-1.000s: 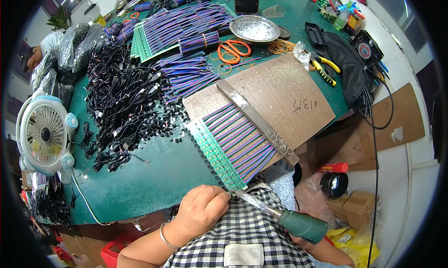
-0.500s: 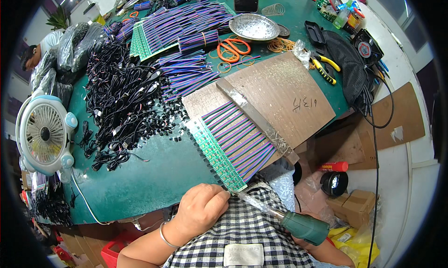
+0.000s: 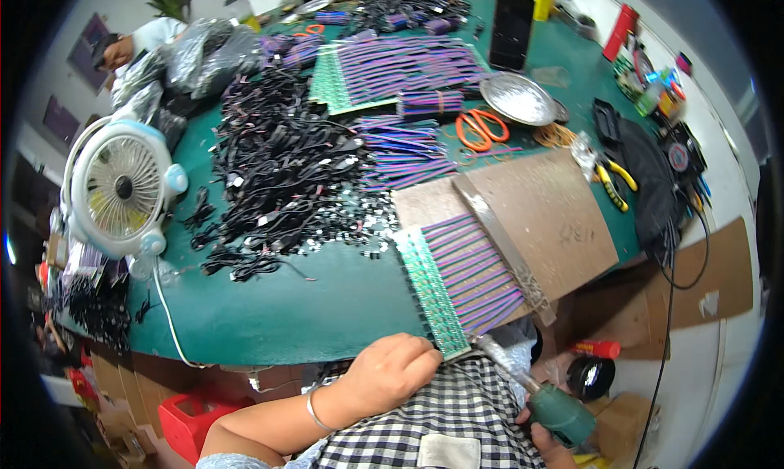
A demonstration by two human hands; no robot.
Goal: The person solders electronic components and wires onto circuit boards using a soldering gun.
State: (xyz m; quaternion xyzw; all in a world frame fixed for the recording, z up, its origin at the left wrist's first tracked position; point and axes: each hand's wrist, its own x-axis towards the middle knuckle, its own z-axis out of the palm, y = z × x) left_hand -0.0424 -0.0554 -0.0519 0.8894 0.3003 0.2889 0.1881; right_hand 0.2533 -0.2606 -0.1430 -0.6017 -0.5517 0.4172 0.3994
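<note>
My left hand [image 3: 395, 369] is closed, its curled fingers by the near end of a green circuit board panel [image 3: 438, 301]; whatever they pinch is hidden. Striped purple, blue and black wires [image 3: 475, 261] run from the panel, side by side, under a flat metal bar [image 3: 505, 244]. Panel, wires and bar lie on a brown board [image 3: 563, 224]. Below it, my right hand [image 3: 549, 448] grips a green-bodied hot air gun [image 3: 563, 414], seen only in part. The gun's long pale nozzle points up and left, its tip close to the panel's near corner.
Black cables [image 3: 286, 167] heap up on the green table [image 3: 245, 318], left of the brown board. A fan [image 3: 122, 187] stands at the left edge. Beyond the board lie orange scissors [image 3: 482, 130], a metal dish [image 3: 518, 99] and yellow-handled pliers [image 3: 614, 183]. Another person [image 3: 122, 52] is at far left.
The whole view has swung, so the table's things sit further right in the picture. My left hand and the hot air gun stay near the panel's near corner.
</note>
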